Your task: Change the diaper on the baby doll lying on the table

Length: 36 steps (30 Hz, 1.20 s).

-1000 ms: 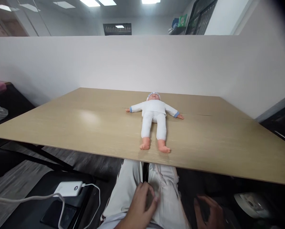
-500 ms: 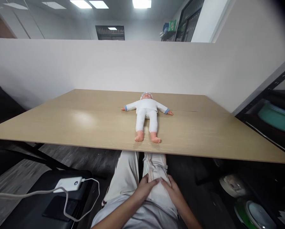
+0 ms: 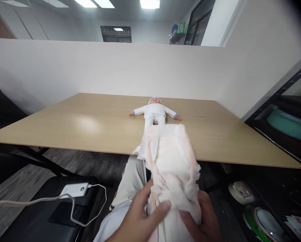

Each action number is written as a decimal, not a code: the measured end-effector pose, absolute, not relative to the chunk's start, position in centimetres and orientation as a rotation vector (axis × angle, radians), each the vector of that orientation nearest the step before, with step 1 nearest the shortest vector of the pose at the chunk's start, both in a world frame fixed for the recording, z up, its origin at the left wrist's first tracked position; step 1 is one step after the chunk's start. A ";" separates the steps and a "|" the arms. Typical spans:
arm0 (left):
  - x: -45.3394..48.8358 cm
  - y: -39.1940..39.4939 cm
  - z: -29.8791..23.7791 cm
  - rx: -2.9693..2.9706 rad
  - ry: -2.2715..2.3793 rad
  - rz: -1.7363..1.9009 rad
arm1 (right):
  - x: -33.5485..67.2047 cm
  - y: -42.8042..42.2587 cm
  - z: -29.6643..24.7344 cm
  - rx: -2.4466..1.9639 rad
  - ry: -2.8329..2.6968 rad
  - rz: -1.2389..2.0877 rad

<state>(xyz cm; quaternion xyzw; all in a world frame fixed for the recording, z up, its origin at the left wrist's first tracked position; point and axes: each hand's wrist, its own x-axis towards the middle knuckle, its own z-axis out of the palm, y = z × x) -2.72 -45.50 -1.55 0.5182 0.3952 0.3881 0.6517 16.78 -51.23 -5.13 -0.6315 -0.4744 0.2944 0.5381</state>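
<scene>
Both hands grip an opened white diaper [image 3: 173, 154] with peach-tinted ruffled edges, raised above my lap. My left hand [image 3: 142, 211] pinches its left side, thumb on top. On the opposite side my right hand [image 3: 203, 218] is closed round the lower right edge, thumb on the inner face. The far end of the diaper reaches over the table's front edge. Beyond it a baby doll [image 3: 154, 110] in white clothes with blue cuffs lies on its back, arms spread. The diaper hides the doll's lower legs and feet.
The wooden table [image 3: 89, 111] stands against a white half wall [image 3: 115, 67]. At lower left, a black chair [image 3: 31, 215] holds a white power bank [image 3: 75, 190] with a cable and a dark flat object [image 3: 64, 213]. A dark shelf rack [image 3: 286, 84] stands on the right.
Both hands have lifted the diaper from my lap up towards the table. It now appears larger and covers the doll's lower legs. The doll stays where it was.
</scene>
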 end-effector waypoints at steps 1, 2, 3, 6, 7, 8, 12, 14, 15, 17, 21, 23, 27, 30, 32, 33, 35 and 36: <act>-2.4 -44.6 -1.9 1.174 0.897 0.906 | 16.8 -50.3 -5.5 -1.509 -1.193 0.658; -2.1 -43.7 -2.4 1.173 0.890 0.923 | 16.8 -49.3 -5.9 -1.504 -1.260 0.627; -1.9 -42.9 -3.1 1.172 0.882 0.934 | 16.8 -48.4 -6.3 -1.491 -1.322 0.609; -1.6 -41.0 -5.4 1.136 0.895 0.950 | 16.8 -46.4 -7.7 -1.436 -1.456 0.614; -1.5 -40.6 -6.2 1.114 0.904 0.950 | 16.8 -45.9 -8.1 -1.435 -1.470 0.633; -1.5 -40.3 -6.9 1.090 0.912 0.946 | 16.7 -45.6 -8.6 -1.446 -1.471 0.660; -1.5 -39.6 -8.9 1.024 0.944 0.918 | 16.6 -44.9 -10.5 -1.542 -1.451 0.778; -1.5 -39.5 -9.6 1.012 0.944 0.912 | 16.8 -44.8 -11.4 -1.601 -1.447 0.703; -1.5 -39.5 -9.8 1.010 0.942 0.909 | 16.9 -44.8 -11.7 -1.628 -1.451 0.625; -1.5 -39.5 -10.1 1.007 0.951 0.903 | 17.2 -44.6 -11.9 -1.662 -1.465 0.432; -1.6 -39.7 -10.3 1.012 0.952 0.891 | 17.3 -43.3 -10.3 -1.593 -1.536 0.159; -1.7 -39.8 -10.5 1.052 0.964 0.887 | 16.9 -41.9 -8.8 -1.534 -1.636 0.113; -2.0 -40.0 -10.9 1.179 1.042 0.879 | 15.5 -37.8 -6.6 -1.430 -1.897 0.088; -2.5 -40.1 -10.9 1.281 1.077 0.823 | 14.7 -34.8 -6.7 -1.420 -2.012 0.070; -2.9 -40.3 -10.6 1.358 1.098 0.758 | 14.3 -33.5 -7.5 -1.438 -2.038 0.060; -3.2 -40.4 -10.4 1.392 1.106 0.725 | 14.2 -33.1 -8.0 -1.446 -2.044 0.058; -3.7 -40.6 -10.3 1.448 1.115 0.669 | 14.0 -32.9 -8.9 -1.460 -2.057 0.060; -4.0 -40.7 -10.4 1.474 1.121 0.648 | 13.9 -33.1 -9.3 -1.469 -2.066 0.061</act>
